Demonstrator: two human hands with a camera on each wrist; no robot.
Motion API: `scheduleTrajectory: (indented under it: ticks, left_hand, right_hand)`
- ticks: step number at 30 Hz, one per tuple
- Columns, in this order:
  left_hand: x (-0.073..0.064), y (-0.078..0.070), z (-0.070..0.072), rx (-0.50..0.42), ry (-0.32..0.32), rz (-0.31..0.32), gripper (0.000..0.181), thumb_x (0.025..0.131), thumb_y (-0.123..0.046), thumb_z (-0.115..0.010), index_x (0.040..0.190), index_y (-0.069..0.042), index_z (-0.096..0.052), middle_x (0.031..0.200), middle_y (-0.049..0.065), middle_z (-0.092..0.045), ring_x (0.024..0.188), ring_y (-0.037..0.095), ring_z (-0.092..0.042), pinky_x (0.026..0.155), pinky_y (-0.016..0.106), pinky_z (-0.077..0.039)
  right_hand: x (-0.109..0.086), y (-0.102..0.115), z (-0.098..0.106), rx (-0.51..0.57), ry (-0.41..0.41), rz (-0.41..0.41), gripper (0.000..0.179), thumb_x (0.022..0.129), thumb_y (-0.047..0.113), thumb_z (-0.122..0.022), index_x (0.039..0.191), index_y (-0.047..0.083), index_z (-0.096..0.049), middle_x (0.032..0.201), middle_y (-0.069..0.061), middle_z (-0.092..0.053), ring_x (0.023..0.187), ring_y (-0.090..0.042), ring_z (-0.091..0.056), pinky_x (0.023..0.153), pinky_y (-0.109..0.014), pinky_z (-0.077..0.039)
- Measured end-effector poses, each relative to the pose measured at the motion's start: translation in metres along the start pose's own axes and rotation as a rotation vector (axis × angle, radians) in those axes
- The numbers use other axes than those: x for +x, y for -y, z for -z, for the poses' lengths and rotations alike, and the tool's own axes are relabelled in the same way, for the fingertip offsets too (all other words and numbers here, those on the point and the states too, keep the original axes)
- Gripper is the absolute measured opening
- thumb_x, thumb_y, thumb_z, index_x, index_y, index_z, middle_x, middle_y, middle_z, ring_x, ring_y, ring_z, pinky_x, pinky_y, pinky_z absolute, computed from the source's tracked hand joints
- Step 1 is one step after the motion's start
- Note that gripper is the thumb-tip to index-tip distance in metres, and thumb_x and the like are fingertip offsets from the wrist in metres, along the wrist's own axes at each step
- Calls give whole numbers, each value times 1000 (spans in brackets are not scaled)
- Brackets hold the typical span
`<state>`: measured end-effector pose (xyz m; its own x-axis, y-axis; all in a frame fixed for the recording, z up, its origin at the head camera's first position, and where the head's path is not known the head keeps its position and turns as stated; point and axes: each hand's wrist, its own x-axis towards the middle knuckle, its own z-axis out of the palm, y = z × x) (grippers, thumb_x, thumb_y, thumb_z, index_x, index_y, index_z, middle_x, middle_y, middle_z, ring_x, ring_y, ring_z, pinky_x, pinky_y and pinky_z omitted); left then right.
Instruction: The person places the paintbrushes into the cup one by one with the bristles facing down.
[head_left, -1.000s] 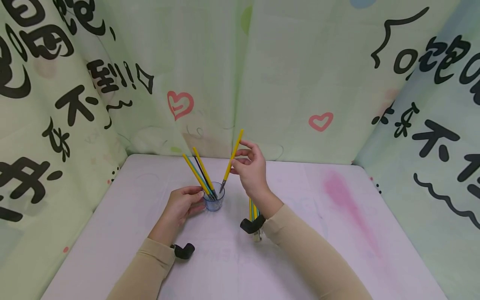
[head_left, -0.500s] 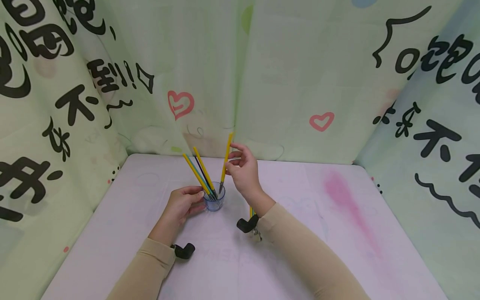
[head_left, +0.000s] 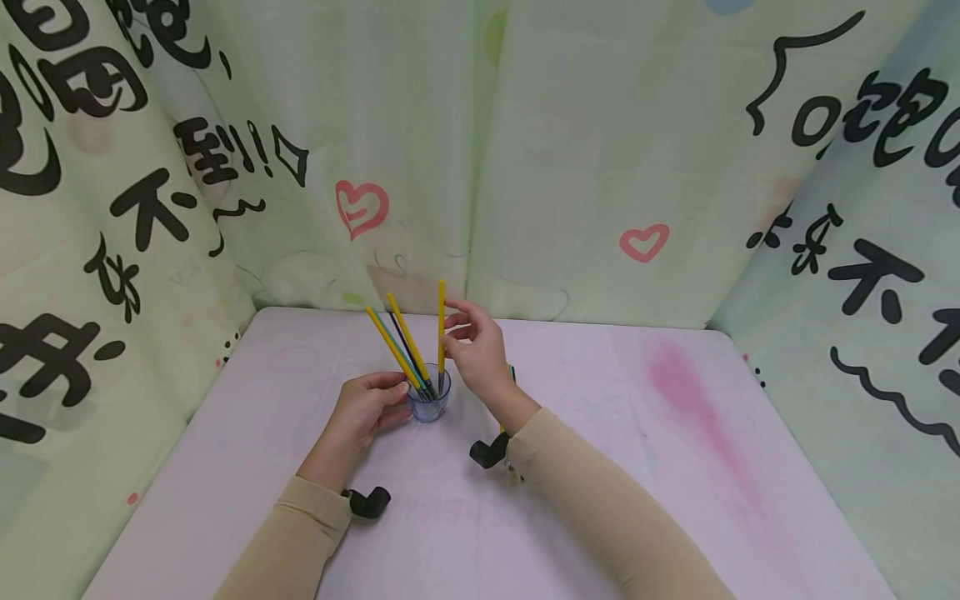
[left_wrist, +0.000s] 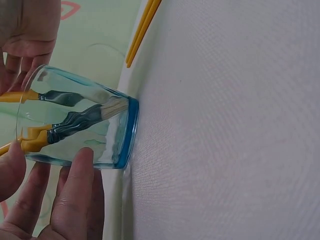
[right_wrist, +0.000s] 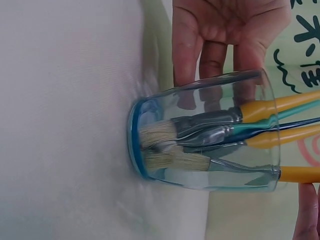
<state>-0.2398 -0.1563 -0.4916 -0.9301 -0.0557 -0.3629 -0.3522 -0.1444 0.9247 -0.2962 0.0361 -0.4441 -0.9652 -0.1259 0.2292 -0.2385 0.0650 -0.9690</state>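
Note:
A clear glass cup (head_left: 429,410) with a blue base stands upright on the table. My left hand (head_left: 366,408) holds it from the left, with the thumb by the rim and the fingers along the side. Several paintbrushes (head_left: 396,343) with yellow, teal and dark handles lean to the left in the cup, bristles down. My right hand (head_left: 480,354) pinches one yellow paintbrush (head_left: 442,321) by its handle, nearly vertical. In the right wrist view, that brush's bristles (right_wrist: 192,161) are inside the glass, near the bottom.
More brushes lie on the pale table (head_left: 600,467), mostly hidden under my right wrist; yellow handles (left_wrist: 143,32) of these show in the left wrist view. A printed cloth curtain (head_left: 555,167) surrounds the table's back and sides.
My right hand has moved left and slightly down, swinging the yellow paintbrush from a rightward tilt to nearly upright and lower in the cup. The left hand and cup have stayed put.

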Motion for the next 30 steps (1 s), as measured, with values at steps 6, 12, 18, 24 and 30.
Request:
scheduleTrajectory:
  ticks: [6,12,18,24,30]
  left_hand:
    - [-1,1,0,-9,4,-5,37,101,-6,-73,137,4,-68,117,11,-73,94,15,-74,93,42,-69]
    - [0,1,0,-8,5,-3,36,101,-6,-73,136,3,-69,117,10,-73,94,15,-75,93,43,-69]
    - [1,1,0,-11,1,-2,37,101,-6,-73,137,3,-69,120,12,-73,95,16,-75,93,43,-68]
    - [-1,-1,-1,7,-1,-1,38,102,-8,-73,138,3,-68,126,16,-73,97,16,-75,95,43,-67]
    - [-1,0,-1,16,-10,1,38,102,-8,-73,138,2,-68,131,19,-72,98,17,-75,96,44,-67]
  right_hand:
    - [0,-7,-3,-33,9,-21,55,98,-9,-68,145,19,-65,116,-14,-66,96,-22,-66,88,-45,-70]
    - [0,-11,-5,-44,17,-36,54,97,-8,-68,144,18,-66,115,-15,-66,93,-22,-65,87,-45,-70]
    - [0,-16,-6,-96,79,-61,53,100,-5,-69,146,20,-66,120,-13,-73,101,-25,-72,93,-37,-69]
    - [-3,-18,-3,-132,136,-97,54,102,-3,-67,150,22,-64,130,-12,-76,116,-31,-76,104,-39,-65]
    - [-7,-19,4,-102,131,-117,56,101,-3,-68,151,20,-63,134,-15,-75,117,-33,-76,97,-38,-68]
